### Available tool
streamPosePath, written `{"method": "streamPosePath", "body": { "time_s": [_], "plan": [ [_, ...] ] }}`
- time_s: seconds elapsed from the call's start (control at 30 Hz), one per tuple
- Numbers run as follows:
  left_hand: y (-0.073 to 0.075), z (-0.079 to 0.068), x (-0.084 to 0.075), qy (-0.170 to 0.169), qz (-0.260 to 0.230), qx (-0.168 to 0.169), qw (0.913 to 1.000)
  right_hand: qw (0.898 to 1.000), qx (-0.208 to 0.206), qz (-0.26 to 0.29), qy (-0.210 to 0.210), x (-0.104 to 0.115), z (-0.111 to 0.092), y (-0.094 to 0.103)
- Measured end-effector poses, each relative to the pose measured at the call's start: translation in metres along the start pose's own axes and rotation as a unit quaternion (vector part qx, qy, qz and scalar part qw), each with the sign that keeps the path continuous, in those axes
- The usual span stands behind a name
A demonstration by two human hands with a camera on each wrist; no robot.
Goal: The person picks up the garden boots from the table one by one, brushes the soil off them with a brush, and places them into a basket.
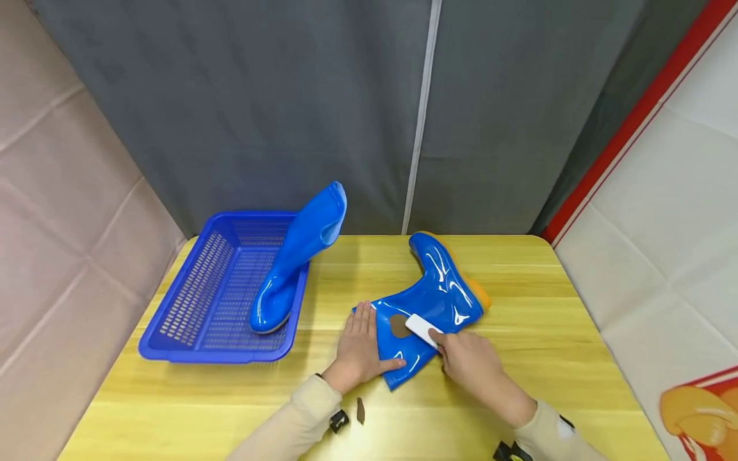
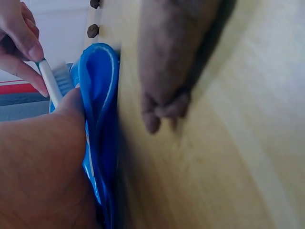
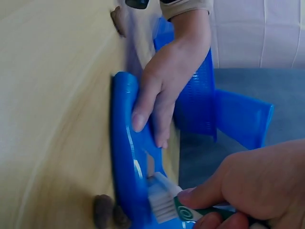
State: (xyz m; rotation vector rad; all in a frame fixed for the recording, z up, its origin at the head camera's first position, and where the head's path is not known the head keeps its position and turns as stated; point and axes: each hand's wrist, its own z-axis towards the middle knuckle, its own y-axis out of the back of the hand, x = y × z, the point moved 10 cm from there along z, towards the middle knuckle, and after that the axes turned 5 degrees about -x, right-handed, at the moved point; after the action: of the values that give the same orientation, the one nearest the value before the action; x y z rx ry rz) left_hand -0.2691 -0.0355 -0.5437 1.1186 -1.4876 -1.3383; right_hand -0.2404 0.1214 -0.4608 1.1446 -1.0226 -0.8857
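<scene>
While the lying boot (image 1: 439, 288) was pressed near its opening by the flat left hand (image 1: 359, 349), the brush (image 1: 420, 329) was gripped by the curled right hand (image 1: 474, 365) over the boot's shaft, its long axis directed at the adjacent brown patch (image 1: 398, 326).

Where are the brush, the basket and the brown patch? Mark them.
Brush (image 1: 422, 330): head view, back of its white head.
Basket (image 1: 219, 356): head view, near rim.
Brown patch (image 1: 398, 326): head view, its middle.
</scene>
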Motion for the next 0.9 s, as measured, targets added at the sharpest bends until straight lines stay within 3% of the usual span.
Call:
{"method": "streamPosePath", "body": {
  "time_s": [0.3,0.57,0.73,0.9],
  "plan": [
    [0.001,-0.002,0.000,-0.006,-0.015,0.000,0.9999,1.000,0.002,0.001,-0.008,-0.002,-0.018,0.012],
    [0.003,-0.002,-0.006,-0.022,-0.002,-0.001,0.9998,0.999,-0.036,0.018,0.003,-0.014,-0.002,0.018],
    [0.002,-0.001,-0.006,-0.020,0.014,-0.001,0.9997,0.999,-0.016,-0.003,0.036,-0.005,0.008,0.004],
    [0.001,-0.001,-0.008,-0.016,0.029,0.002,0.9994,0.999,-0.006,-0.024,0.049,0.004,0.004,-0.006]
  ]
}}
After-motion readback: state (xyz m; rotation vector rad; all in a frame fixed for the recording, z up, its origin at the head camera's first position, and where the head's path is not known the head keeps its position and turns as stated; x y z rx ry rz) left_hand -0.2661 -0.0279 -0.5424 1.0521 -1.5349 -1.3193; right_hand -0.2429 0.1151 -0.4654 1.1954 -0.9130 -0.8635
